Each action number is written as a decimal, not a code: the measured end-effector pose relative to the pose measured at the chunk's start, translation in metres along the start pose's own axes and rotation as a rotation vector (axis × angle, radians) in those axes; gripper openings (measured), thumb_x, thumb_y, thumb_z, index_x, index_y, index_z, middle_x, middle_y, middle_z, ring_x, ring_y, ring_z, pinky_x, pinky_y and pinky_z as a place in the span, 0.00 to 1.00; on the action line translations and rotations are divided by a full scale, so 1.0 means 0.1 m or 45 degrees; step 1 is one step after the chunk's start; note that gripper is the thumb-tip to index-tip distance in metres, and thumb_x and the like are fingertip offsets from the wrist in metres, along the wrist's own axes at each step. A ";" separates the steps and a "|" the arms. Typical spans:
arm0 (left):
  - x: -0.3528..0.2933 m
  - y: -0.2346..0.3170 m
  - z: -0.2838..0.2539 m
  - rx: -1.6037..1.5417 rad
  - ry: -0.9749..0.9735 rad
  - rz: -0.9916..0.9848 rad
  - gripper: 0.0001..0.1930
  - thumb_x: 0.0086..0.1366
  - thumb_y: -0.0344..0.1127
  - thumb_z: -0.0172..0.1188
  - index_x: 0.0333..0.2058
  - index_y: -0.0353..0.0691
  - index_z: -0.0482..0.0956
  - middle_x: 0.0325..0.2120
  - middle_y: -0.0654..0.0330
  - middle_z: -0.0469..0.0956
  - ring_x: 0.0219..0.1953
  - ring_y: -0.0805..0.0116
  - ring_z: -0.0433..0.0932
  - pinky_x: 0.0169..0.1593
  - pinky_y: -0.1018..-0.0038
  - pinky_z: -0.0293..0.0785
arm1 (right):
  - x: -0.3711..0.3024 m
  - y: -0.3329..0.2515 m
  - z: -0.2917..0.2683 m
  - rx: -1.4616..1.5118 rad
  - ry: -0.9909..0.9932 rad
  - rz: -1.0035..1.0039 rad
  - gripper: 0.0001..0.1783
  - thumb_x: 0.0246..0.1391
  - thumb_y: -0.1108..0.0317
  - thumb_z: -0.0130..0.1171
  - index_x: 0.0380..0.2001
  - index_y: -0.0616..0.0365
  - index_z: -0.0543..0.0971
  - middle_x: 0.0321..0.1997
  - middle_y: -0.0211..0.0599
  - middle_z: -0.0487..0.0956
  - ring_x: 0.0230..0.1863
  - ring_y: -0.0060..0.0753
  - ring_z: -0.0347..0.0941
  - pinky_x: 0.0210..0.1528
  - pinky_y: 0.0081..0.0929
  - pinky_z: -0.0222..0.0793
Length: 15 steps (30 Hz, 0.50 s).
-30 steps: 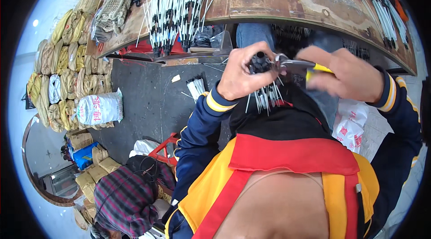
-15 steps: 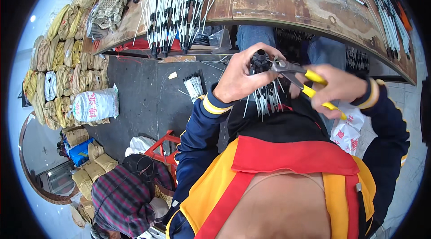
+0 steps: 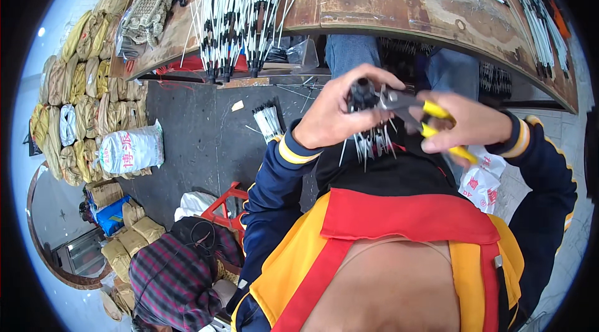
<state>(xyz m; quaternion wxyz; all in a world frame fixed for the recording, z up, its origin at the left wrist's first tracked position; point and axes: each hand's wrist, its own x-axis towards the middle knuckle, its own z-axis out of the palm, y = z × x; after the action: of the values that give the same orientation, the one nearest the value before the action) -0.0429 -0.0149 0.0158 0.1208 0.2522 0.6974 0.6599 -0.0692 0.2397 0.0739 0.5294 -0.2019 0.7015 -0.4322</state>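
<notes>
My left hand [image 3: 329, 113] is wrapped round a black plastic part with a round, hollow top [image 3: 360, 92]. Thin white rods [image 3: 369, 145] fan out beneath it, above my lap; I cannot make out its exact kind. In my right hand [image 3: 471, 121] is a pair of yellow-handled cutting pliers [image 3: 430, 129]. The metal jaws [image 3: 393, 100] meet the right side of the black part, close to my left fingertips. Whether the jaws have closed on a piece of it is too small and blurred to tell.
Ahead stands a worn wooden table [image 3: 387, 1], with bundles of white rods with black fittings [image 3: 234, 20] at its left and more rods [image 3: 536, 32] at its right. Another bundle [image 3: 268, 121] is on the dark floor. A person in a checked garment [image 3: 178, 269] is at lower left.
The pliers' handles have drawn a little nearer each other, and my right fingers have shifted on them. My left hand still grips the black part in nearly the same place.
</notes>
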 end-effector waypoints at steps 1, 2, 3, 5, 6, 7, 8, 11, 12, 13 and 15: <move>0.01 -0.03 0.03 -0.158 0.068 -0.095 0.20 0.56 0.24 0.65 0.48 0.37 0.75 0.38 0.62 0.77 0.39 0.76 0.75 0.47 0.77 0.71 | -0.04 -0.01 0.03 -0.466 0.369 -0.188 0.21 0.52 0.68 0.59 0.48 0.62 0.69 0.25 0.40 0.76 0.22 0.29 0.75 0.25 0.27 0.68; 0.01 -0.04 0.06 -0.160 0.155 -0.121 0.20 0.55 0.24 0.65 0.48 0.37 0.75 0.38 0.62 0.77 0.39 0.76 0.74 0.46 0.77 0.71 | -0.03 0.05 -0.01 -0.796 0.617 -0.448 0.23 0.53 0.64 0.60 0.49 0.61 0.68 0.27 0.41 0.76 0.28 0.29 0.76 0.30 0.29 0.69; 0.01 -0.03 0.09 -0.160 0.241 -0.146 0.20 0.55 0.24 0.65 0.48 0.37 0.75 0.38 0.62 0.77 0.39 0.76 0.74 0.46 0.78 0.71 | 0.09 0.16 -0.03 -1.190 1.073 -0.829 0.20 0.55 0.61 0.60 0.46 0.61 0.71 0.23 0.39 0.74 0.22 0.30 0.74 0.27 0.29 0.68; 0.02 0.02 0.12 -0.160 0.350 -0.169 0.21 0.55 0.24 0.64 0.49 0.37 0.74 0.37 0.61 0.77 0.39 0.75 0.75 0.46 0.77 0.71 | -0.03 -0.13 -0.07 -0.807 0.723 -0.426 0.18 0.56 0.59 0.60 0.43 0.62 0.73 0.21 0.36 0.73 0.19 0.28 0.71 0.25 0.27 0.66; 0.01 0.02 0.09 -0.062 0.263 -0.121 0.20 0.56 0.22 0.62 0.49 0.35 0.73 0.36 0.60 0.77 0.38 0.74 0.78 0.45 0.78 0.73 | -0.06 -0.23 -0.08 -0.422 0.372 -0.036 0.17 0.58 0.58 0.59 0.40 0.62 0.74 0.19 0.33 0.72 0.17 0.26 0.69 0.23 0.26 0.65; 0.00 0.04 0.06 0.035 0.163 -0.070 0.20 0.57 0.20 0.60 0.50 0.33 0.71 0.35 0.59 0.78 0.37 0.72 0.81 0.43 0.78 0.75 | -0.03 -0.16 -0.07 0.096 0.132 0.215 0.15 0.61 0.59 0.57 0.33 0.62 0.76 0.16 0.26 0.71 0.14 0.19 0.65 0.20 0.21 0.61; -0.03 0.01 0.06 0.019 0.175 -0.076 0.21 0.54 0.24 0.65 0.48 0.37 0.73 0.34 0.60 0.77 0.37 0.73 0.76 0.45 0.77 0.72 | 0.06 -0.01 0.04 0.106 0.237 0.142 0.14 0.62 0.59 0.56 0.33 0.62 0.76 0.17 0.25 0.71 0.16 0.17 0.64 0.20 0.19 0.60; -0.02 -0.03 0.11 -0.081 0.184 -0.192 0.18 0.54 0.25 0.65 0.44 0.36 0.73 0.31 0.61 0.76 0.34 0.73 0.75 0.42 0.78 0.71 | 0.21 0.38 0.33 0.130 0.438 -0.082 0.13 0.64 0.61 0.54 0.34 0.62 0.75 0.20 0.25 0.72 0.19 0.15 0.66 0.21 0.18 0.60; -0.02 0.00 0.10 0.004 0.167 -0.148 0.15 0.55 0.25 0.64 0.41 0.36 0.72 0.30 0.62 0.76 0.32 0.75 0.75 0.39 0.78 0.71 | 0.21 0.40 0.35 0.166 0.444 -0.108 0.13 0.64 0.61 0.54 0.35 0.62 0.76 0.20 0.26 0.72 0.20 0.15 0.66 0.22 0.18 0.61; -0.01 -0.01 0.08 0.002 0.170 -0.149 0.15 0.55 0.25 0.64 0.41 0.36 0.72 0.30 0.62 0.76 0.32 0.75 0.75 0.39 0.78 0.71 | 0.21 0.41 0.36 0.203 0.452 -0.135 0.14 0.65 0.61 0.54 0.35 0.63 0.76 0.21 0.27 0.72 0.20 0.15 0.67 0.23 0.17 0.62; 0.01 -0.01 0.00 0.018 0.053 -0.076 0.11 0.57 0.20 0.59 0.38 0.35 0.70 0.31 0.58 0.80 0.35 0.74 0.80 0.39 0.78 0.74 | 0.10 0.17 0.22 0.126 0.354 -0.022 0.14 0.66 0.62 0.52 0.37 0.65 0.76 0.24 0.31 0.76 0.23 0.18 0.72 0.26 0.17 0.68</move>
<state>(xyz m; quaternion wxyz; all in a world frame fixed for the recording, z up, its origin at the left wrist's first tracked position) -0.0440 -0.0140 0.0153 0.1241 0.2182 0.7117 0.6561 -0.0503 0.2326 0.0529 0.4326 -0.1197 0.7443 -0.4945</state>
